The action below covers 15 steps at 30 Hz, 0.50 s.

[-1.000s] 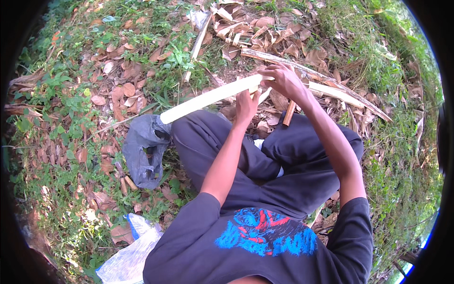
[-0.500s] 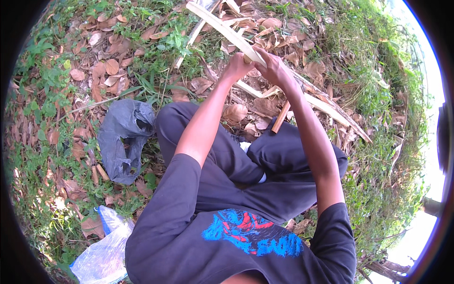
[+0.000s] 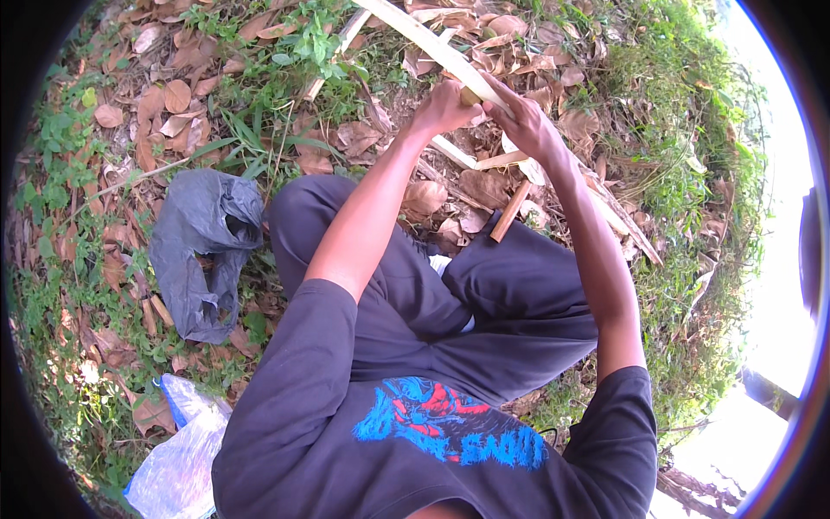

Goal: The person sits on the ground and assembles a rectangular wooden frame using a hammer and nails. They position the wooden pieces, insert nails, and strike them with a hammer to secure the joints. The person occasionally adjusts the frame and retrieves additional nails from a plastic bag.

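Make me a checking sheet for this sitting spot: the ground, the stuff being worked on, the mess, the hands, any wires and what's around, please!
Surface: leafy ground with green plants.
Things: long pale strip, its far end cut off by the picture's top; brown stick beside a dark trouser leg.
Clutter: grey bag, crumpled; clear and blue bag; pale scraps.
Hands: right hand grips the strip; left hand curls around a tan thing, mostly hidden.
Cables: nothing seen clearly.
Surroundings: grass, bright glare at right.
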{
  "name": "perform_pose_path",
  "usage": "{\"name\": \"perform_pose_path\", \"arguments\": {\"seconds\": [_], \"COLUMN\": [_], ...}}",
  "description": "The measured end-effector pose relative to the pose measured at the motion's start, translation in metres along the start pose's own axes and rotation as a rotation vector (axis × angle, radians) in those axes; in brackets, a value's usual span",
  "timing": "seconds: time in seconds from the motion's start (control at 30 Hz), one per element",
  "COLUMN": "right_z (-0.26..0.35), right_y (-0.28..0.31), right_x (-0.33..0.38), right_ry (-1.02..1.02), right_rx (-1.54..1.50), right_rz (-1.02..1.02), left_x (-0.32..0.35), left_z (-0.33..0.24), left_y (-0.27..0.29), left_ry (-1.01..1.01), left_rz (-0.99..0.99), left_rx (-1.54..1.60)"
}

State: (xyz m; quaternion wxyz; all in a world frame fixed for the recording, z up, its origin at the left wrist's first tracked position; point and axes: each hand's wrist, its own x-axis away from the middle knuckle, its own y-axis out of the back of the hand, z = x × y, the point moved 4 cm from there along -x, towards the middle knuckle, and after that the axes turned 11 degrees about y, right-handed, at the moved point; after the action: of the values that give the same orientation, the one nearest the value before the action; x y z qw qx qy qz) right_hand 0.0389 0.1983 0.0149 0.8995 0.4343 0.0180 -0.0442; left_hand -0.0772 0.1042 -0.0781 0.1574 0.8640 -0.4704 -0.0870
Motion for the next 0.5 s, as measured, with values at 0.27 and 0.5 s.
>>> {"name": "perform_pose_path", "arguments": {"seconds": [0.27, 0.5], "right_z": [-0.003, -0.008], "right_y": [0.003, 0.003], "right_x": [-0.002, -0.003], "right_ry": [0.092, 0.161], "right_rx": [-0.01, 0.014], "right_rz": [0.026, 0.017], "left_x": [0.008, 0.004], "left_z": [-0.01, -0.003], "left_y": [0.003, 0.006], "left_ry": [-0.029, 0.126], "left_rz": [-0.015, 0.141], "left_rx": [0.138, 0.143]}}
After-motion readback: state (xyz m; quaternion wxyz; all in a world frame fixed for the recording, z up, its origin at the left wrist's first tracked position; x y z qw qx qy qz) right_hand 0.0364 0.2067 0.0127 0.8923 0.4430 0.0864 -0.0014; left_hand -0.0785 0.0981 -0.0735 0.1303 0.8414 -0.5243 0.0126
